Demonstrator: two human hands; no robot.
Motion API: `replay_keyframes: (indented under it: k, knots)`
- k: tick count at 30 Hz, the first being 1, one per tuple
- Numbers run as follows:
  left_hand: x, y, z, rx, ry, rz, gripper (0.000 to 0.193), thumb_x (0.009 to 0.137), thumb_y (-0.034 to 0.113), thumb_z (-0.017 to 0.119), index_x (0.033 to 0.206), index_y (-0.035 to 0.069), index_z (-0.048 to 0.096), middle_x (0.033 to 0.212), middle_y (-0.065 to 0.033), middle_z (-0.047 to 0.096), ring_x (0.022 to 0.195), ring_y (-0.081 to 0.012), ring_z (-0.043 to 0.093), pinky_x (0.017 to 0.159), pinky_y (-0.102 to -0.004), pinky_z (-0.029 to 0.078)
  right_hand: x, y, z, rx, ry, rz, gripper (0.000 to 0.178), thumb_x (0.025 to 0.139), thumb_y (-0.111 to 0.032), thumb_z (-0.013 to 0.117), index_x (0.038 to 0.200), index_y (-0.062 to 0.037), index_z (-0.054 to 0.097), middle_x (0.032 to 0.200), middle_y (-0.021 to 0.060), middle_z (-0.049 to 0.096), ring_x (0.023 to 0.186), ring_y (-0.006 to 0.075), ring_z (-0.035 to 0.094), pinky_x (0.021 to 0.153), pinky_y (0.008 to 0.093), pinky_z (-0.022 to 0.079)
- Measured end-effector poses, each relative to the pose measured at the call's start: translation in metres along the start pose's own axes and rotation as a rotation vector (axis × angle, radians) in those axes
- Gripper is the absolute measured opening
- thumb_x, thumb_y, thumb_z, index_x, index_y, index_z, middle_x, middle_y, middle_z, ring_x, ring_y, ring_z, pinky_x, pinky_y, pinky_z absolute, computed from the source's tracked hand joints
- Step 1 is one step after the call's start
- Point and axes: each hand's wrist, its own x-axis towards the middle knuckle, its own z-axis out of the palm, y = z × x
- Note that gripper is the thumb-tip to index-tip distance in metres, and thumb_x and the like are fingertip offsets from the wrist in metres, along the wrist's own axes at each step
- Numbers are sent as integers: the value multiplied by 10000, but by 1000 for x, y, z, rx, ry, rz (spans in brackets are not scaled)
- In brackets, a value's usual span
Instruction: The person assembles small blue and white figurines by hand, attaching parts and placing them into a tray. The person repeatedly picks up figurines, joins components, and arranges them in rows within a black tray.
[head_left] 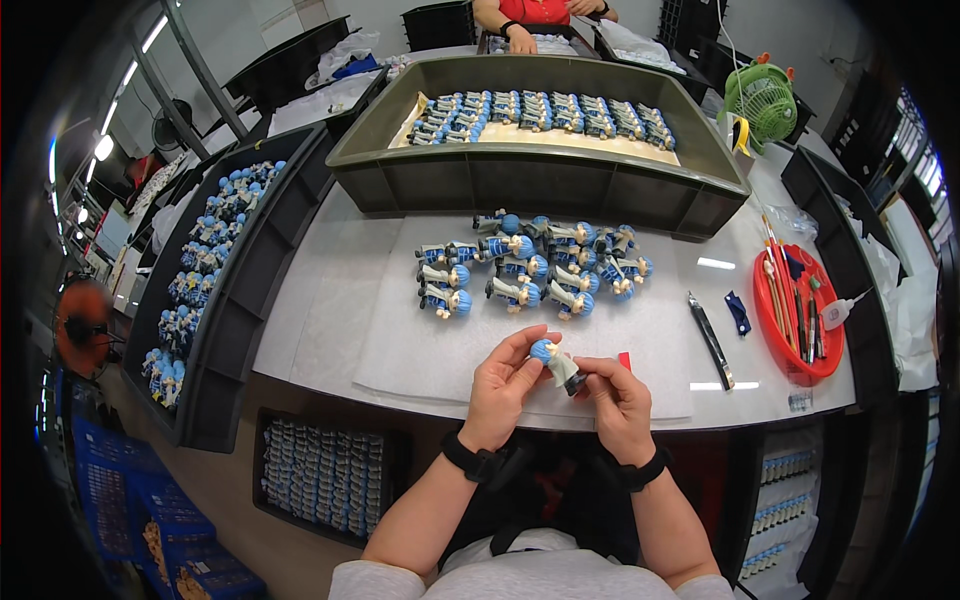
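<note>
In the head view, a doll [561, 368] is on the near side of the grey crate [550, 188], the left hand [503, 386] gripping its blue-haired head, the right hand [618, 402] its dark feet; its length slants, head closer to the crate.
</note>
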Motion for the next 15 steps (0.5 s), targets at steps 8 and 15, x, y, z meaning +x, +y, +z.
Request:
replay_keyframes:
  k: [8,15]
  knots:
    - [-3,-1,-1,-10,15,26,344,891,-26,410,1234,-20,396,1214,-155,478,1067,-230,536,923,-317,431,-1,-3,3,84,29,70,223,925,-60,423,1106,7,537,894,63,585,773,117,550,695,231,463]
    - [-1,-2,-2,88,-6,59,379,854,-60,457,1229,-22,416,1215,-161,487,1086,-252,524,933,-339,418,-2,1,5,39,6,24,274,842,-77,582,1099,8,537,929,87,600,858,129,583,718,249,482]
